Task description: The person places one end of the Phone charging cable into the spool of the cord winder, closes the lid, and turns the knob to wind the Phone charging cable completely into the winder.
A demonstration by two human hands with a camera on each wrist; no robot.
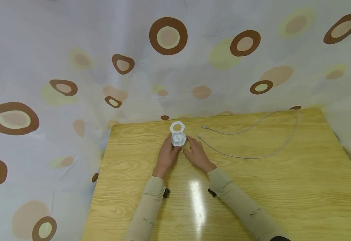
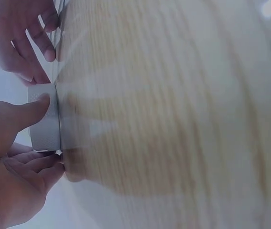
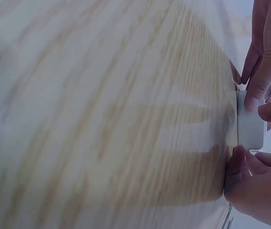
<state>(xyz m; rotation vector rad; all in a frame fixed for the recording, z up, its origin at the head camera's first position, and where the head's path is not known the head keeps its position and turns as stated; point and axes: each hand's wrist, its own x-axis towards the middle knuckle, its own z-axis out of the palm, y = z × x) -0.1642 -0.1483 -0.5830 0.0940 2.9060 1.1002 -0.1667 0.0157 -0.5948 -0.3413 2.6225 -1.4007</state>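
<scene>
A small white hexagonal box (image 1: pixel 179 140) stands on the table near its far edge. Its lid (image 1: pixel 177 127), which has a round hole, is flipped back towards the wall. Curved white shapes lie inside; their kind is unclear. My left hand (image 1: pixel 166 154) grips the box, its thumb flat on the near side in the left wrist view and its fingers round the left side. My right hand (image 1: pixel 198 155) is at the box's right side, with a fingertip at or touching the wall and the thumb apart from it. The box's side (image 2: pixel 45 124) looks finely textured.
A thin pale cable (image 1: pixel 254 157) lies in a wide loop on the wooden table (image 1: pixel 133 160), right of the hands, with both plugs pointing towards the box. A wall covering (image 1: pixel 193 67) with brown rings rises behind the table and along its left side.
</scene>
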